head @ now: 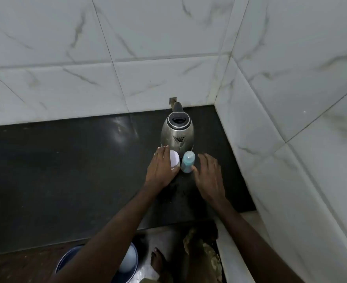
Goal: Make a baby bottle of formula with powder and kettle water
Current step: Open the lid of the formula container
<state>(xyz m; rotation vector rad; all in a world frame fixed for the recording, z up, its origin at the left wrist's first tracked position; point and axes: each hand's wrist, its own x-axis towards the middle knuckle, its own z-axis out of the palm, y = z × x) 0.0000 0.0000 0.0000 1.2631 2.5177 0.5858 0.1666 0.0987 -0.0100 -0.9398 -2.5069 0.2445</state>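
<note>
Early days, by the look of it; the bottle (187, 161) stands capped on the dark bench (66, 160), just before the kettle (177, 132); left hand (161, 168) wraps the white powder tub (174, 159); right hand (208, 173), grip wide, thumb touching the bottle; scooping and pouring remain.

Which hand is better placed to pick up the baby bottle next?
Right. The right hand is open with its thumb at the baby bottle, while the left hand is wrapped around the white container beside it.
</note>
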